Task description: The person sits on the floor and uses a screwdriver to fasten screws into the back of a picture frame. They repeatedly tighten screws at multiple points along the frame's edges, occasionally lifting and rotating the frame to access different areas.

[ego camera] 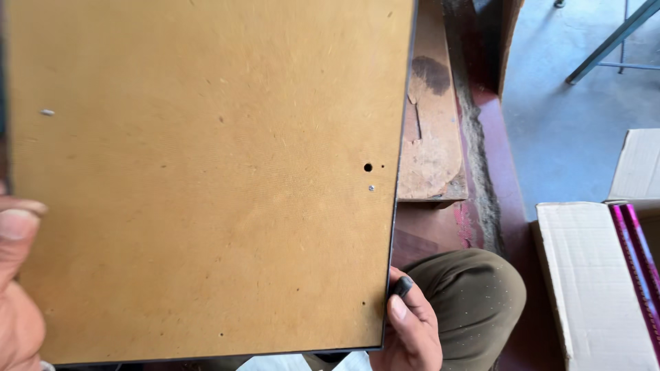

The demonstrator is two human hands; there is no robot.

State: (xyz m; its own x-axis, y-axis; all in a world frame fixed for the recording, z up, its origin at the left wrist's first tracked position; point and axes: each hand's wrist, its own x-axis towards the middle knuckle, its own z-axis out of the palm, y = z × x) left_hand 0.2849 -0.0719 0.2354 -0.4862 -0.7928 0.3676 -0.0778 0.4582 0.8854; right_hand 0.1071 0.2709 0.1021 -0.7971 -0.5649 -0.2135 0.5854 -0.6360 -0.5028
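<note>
— Where's the brown board (pixel 206 178) sitting relative to the hands?
— Between them, filling the left of view. The left hand (pixel 17 288) clamps its near-left edge; the right hand (pixel 409 330) pinches the near-right corner with a small black piece (pixel 402 286).

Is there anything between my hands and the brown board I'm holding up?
Nothing visible. The left hand grips the board at its left edge, and the right hand pinches its lower right edge, with a small black piece at the fingers.

left hand (pixel 17 288) thumb pressed flat, right hand (pixel 409 330) thumb raised, fingers curled
</note>
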